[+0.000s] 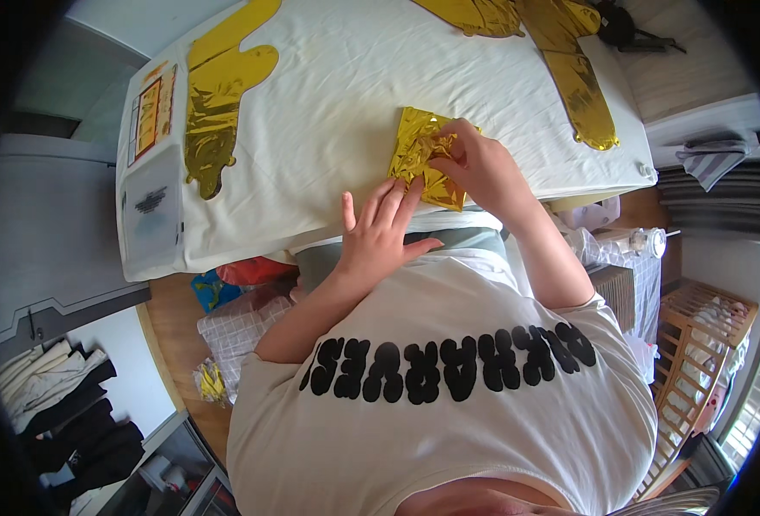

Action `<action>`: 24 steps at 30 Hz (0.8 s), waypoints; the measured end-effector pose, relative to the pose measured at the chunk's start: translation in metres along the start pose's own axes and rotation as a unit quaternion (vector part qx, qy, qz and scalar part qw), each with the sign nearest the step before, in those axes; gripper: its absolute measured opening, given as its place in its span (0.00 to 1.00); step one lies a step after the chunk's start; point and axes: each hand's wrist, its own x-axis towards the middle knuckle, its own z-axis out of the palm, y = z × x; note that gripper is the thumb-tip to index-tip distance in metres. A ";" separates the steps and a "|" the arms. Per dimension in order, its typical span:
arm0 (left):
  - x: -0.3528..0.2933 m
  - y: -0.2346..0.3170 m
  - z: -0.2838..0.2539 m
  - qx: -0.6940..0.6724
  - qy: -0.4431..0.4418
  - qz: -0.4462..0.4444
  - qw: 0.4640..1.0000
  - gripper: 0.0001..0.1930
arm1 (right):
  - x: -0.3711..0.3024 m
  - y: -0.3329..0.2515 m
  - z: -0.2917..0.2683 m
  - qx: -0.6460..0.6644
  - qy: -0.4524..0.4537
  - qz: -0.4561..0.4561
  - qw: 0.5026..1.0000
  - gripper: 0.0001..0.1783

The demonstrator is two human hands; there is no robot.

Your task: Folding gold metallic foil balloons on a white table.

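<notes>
A crumpled, folded gold foil balloon (413, 146) lies on the white cloth near the edge closest to me. My left hand (375, 234) is open, fingers spread, with some fingertips resting on the foil's near left edge. My right hand (483, 165) bends over the foil's right side, thumb and fingers pinching a fold of it. Part of the foil is hidden under that hand. Flat gold foil balloons lie farther off: one (217, 103) at the left, others (573, 82) at the back right.
The white cloth (328, 95) covers a wide bed-like surface. At its left end lie a printed sheet (153, 116) and a clear plastic bag (152, 211). A black object (625, 26) sits at the back right. Bags (242, 331) stand on the floor to the left; a wooden crib (698, 344) is at the right.
</notes>
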 end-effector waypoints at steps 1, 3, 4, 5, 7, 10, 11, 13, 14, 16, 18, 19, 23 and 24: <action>0.000 0.000 0.000 -0.001 0.003 -0.003 1.000 0.49 | -0.001 0.002 0.001 0.033 0.022 -0.014 0.999 0.21; -0.001 0.001 0.002 -0.002 0.008 -0.005 1.000 0.49 | -0.006 0.005 -0.001 0.065 0.045 -0.029 0.996 0.22; -0.001 0.001 0.003 -0.001 0.011 -0.009 1.000 0.48 | -0.010 0.006 -0.004 0.100 0.040 -0.037 0.994 0.23; -0.001 0.001 0.003 -0.002 0.012 -0.009 1.000 0.48 | -0.013 0.008 -0.006 0.135 0.034 -0.044 0.989 0.24; 0.000 0.000 0.002 -0.003 0.010 -0.005 1.000 0.48 | -0.016 0.016 -0.003 0.193 0.022 -0.031 0.981 0.24; -0.001 -0.001 0.004 0.000 0.018 -0.001 1.000 0.48 | -0.016 0.017 0.000 0.220 0.029 -0.020 0.975 0.21; -0.001 -0.001 0.003 -0.001 0.018 0.000 1.000 0.48 | -0.015 0.016 0.002 0.190 0.047 -0.023 0.980 0.20; -0.001 -0.002 0.002 0.000 0.016 0.004 1.000 0.48 | -0.011 0.017 0.006 0.177 0.048 -0.018 0.983 0.19; -0.001 -0.002 0.002 0.000 0.017 0.004 1.000 0.48 | -0.009 0.017 0.007 0.165 0.049 -0.015 0.985 0.19; -0.001 -0.003 0.002 -0.006 0.010 0.011 1.000 0.47 | -0.007 0.015 0.007 0.146 0.049 -0.011 0.988 0.19; 0.000 -0.001 0.000 -0.014 0.017 0.006 1.000 0.44 | -0.004 0.014 0.008 0.128 0.049 -0.007 0.991 0.18; 0.001 0.000 -0.001 -0.022 0.024 0.000 0.999 0.42 | -0.003 0.014 0.008 0.090 0.065 -0.026 0.993 0.19; -0.001 0.003 0.006 0.013 0.025 -0.014 1.000 0.38 | -0.003 0.012 0.016 0.027 0.129 -0.082 0.988 0.16; -0.002 0.003 0.008 0.016 0.032 -0.013 0.999 0.36 | -0.005 0.017 0.018 0.026 0.129 -0.082 0.988 0.16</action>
